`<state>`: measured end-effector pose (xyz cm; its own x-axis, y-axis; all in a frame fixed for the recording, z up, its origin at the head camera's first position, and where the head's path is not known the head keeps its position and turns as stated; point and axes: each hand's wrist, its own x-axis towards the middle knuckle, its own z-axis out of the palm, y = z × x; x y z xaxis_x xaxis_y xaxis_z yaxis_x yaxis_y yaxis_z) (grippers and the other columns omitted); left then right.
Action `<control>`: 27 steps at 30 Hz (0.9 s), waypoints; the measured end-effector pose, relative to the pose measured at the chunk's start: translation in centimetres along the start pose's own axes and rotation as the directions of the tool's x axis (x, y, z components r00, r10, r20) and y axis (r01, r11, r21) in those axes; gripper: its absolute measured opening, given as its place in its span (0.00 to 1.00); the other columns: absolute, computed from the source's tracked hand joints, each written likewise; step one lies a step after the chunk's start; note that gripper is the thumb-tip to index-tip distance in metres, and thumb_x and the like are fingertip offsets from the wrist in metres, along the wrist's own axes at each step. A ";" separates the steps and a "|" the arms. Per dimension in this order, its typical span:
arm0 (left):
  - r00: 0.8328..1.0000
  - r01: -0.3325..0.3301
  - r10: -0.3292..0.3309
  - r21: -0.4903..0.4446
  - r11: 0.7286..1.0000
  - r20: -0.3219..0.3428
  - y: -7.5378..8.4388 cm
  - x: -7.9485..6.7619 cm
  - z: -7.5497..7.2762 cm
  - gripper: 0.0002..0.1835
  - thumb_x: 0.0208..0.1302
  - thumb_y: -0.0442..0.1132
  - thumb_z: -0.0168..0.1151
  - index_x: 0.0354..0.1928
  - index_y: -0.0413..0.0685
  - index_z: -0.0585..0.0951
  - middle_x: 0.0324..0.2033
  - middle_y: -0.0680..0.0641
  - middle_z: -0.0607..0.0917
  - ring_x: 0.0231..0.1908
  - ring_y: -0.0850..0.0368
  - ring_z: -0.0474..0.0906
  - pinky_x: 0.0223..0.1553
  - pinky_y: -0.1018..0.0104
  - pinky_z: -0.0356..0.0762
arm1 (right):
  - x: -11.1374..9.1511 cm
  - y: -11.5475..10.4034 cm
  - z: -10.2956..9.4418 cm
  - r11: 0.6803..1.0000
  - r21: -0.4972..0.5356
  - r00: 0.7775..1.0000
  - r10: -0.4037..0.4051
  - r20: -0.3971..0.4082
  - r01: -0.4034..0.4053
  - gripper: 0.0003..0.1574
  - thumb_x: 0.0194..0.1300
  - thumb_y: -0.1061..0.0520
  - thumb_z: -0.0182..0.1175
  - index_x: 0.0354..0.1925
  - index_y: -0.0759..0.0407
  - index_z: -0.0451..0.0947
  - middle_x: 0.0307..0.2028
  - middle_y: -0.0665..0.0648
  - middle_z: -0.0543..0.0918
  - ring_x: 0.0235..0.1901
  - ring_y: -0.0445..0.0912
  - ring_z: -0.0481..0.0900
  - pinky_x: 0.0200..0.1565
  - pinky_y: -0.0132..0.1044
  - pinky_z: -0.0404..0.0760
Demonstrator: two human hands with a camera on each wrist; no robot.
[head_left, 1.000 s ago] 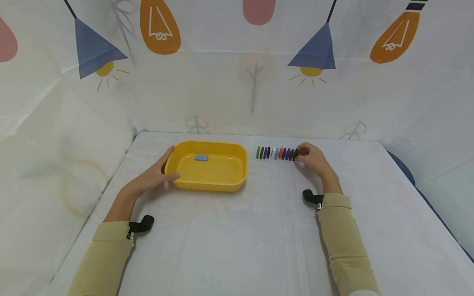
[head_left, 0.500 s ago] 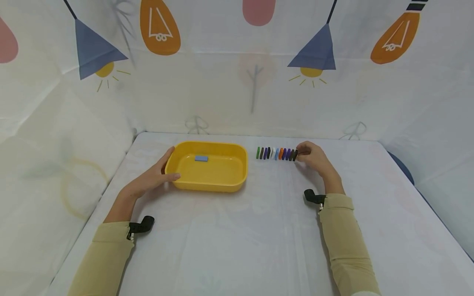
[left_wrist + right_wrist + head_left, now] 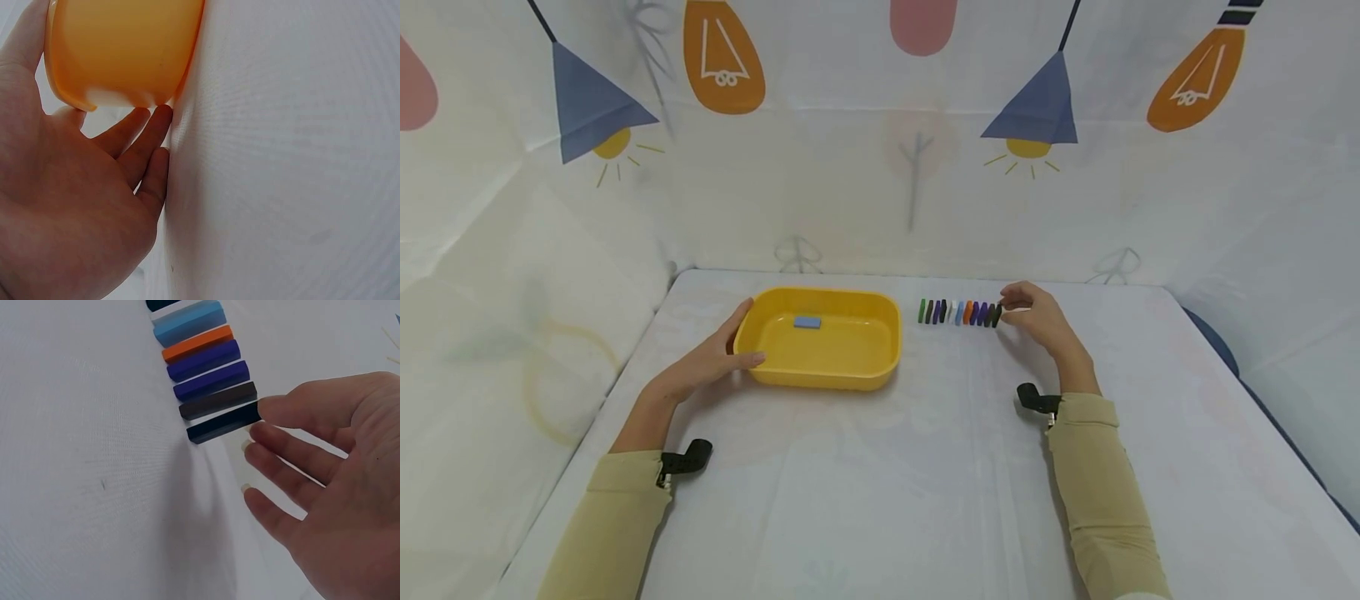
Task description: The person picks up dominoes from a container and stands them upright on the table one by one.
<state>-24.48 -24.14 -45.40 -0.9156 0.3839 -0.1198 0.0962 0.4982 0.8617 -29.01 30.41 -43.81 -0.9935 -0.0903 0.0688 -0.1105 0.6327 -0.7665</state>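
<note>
My left hand [image 3: 707,358] grips the left end of a yellow plastic tray [image 3: 827,379]. In the head view the thumb lies over its front corner; the left wrist view shows fingers [image 3: 147,144] bent at the tray's outer wall [image 3: 125,50]. One blue domino [image 3: 807,322] lies inside the tray. To the right, coloured dominoes [image 3: 968,312] stand on edge in a close row. My right hand [image 3: 1041,321] is at the row's right end, pinching the end of the last, dark domino [image 3: 222,423]. The other fingers [image 3: 275,512] are spread loosely beside it.
A white cloth [image 3: 880,483] covers the table. Behind it hangs a pale curtain [image 3: 850,192] printed with lamps and bulbs. The back edge of the table runs close beyond the tray and row. Black wrist cameras [image 3: 688,457] sit at both cuffs.
My right hand has shifted very slightly to the right, and its thumb and index finger look a little further apart. The left hand, tray and domino row look unmoved.
</note>
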 end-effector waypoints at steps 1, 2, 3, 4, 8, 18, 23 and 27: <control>1.000 0.001 -0.001 0.000 1.000 0.001 0.0 0.0 0.0 0.54 0.65 0.54 0.63 0.77 0.78 0.32 0.80 0.57 0.33 0.79 0.46 0.30 0.73 0.29 0.34 | 0.0 -0.1 0.0 1.000 0.004 1.000 -0.008 -0.004 0.008 0.30 0.66 0.63 0.59 0.64 0.67 0.67 0.60 0.69 0.76 0.62 0.61 0.73 0.62 0.57 0.71; 1.000 0.002 -0.002 0.001 1.000 0.002 0.0 0.1 0.0 0.54 0.65 0.55 0.63 0.77 0.78 0.32 0.80 0.57 0.33 0.79 0.46 0.30 0.73 0.29 0.34 | 0.0 -0.1 -0.1 1.000 0.006 1.000 -0.014 -0.007 0.014 0.30 0.66 0.63 0.59 0.65 0.67 0.67 0.60 0.68 0.76 0.63 0.61 0.72 0.62 0.58 0.71; 1.000 0.003 -0.003 0.001 1.000 0.002 0.0 0.1 0.0 0.54 0.65 0.55 0.63 0.77 0.78 0.31 0.80 0.57 0.33 0.79 0.45 0.30 0.73 0.29 0.34 | 0.0 -0.1 -0.1 1.000 0.008 1.000 -0.021 -0.011 0.021 0.29 0.67 0.63 0.59 0.64 0.67 0.67 0.60 0.68 0.76 0.63 0.61 0.72 0.62 0.58 0.72; 1.000 0.004 -0.004 0.002 1.000 0.002 0.0 0.2 -0.1 0.54 0.65 0.55 0.63 0.76 0.78 0.31 0.80 0.57 0.32 0.79 0.45 0.30 0.73 0.29 0.34 | 0.0 -0.2 -0.1 0.999 0.010 0.999 -0.032 -0.016 0.032 0.29 0.67 0.63 0.59 0.64 0.67 0.67 0.60 0.68 0.76 0.63 0.61 0.72 0.62 0.58 0.72; 1.000 -0.002 0.002 0.005 1.000 0.003 0.2 0.4 -0.1 0.55 0.65 0.55 0.63 0.77 0.78 0.32 0.80 0.57 0.32 0.79 0.46 0.30 0.73 0.29 0.34 | 0.1 -0.5 -0.2 0.998 -0.002 0.997 -0.068 -0.046 0.068 0.26 0.68 0.62 0.58 0.63 0.66 0.68 0.59 0.68 0.77 0.62 0.61 0.74 0.62 0.58 0.73; 1.000 0.004 -0.004 0.016 1.000 0.003 0.2 0.2 0.0 0.55 0.65 0.55 0.63 0.77 0.77 0.31 0.80 0.55 0.32 0.79 0.43 0.29 0.72 0.28 0.34 | 0.4 -2.4 0.3 0.990 -0.010 0.988 -0.140 -0.071 0.140 0.25 0.67 0.63 0.58 0.61 0.65 0.71 0.57 0.67 0.79 0.59 0.60 0.76 0.65 0.56 0.72; 1.000 -0.014 0.014 0.004 1.000 0.004 0.0 0.1 0.0 0.55 0.65 0.54 0.63 0.77 0.74 0.32 0.80 0.54 0.33 0.79 0.44 0.29 0.72 0.28 0.34 | 0.2 -3.9 0.7 0.986 -0.012 0.981 -0.167 -0.095 0.166 0.24 0.66 0.62 0.58 0.59 0.64 0.73 0.55 0.66 0.80 0.58 0.60 0.77 0.65 0.56 0.72; 1.000 -0.010 0.010 0.005 1.000 0.009 0.0 0.0 0.1 0.55 0.66 0.53 0.63 0.78 0.72 0.32 0.80 0.53 0.33 0.79 0.42 0.29 0.72 0.27 0.34 | -0.1 -5.1 1.4 0.978 -0.007 0.975 -0.210 -0.077 0.210 0.23 0.67 0.62 0.59 0.59 0.64 0.73 0.55 0.65 0.80 0.58 0.59 0.76 0.67 0.56 0.70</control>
<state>-24.40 -24.09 -45.47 -0.9110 0.3957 -0.1158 0.1069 0.4980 0.8606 -28.27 26.15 -40.77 -0.9472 -0.1611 0.2773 -0.3167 0.6051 -0.7305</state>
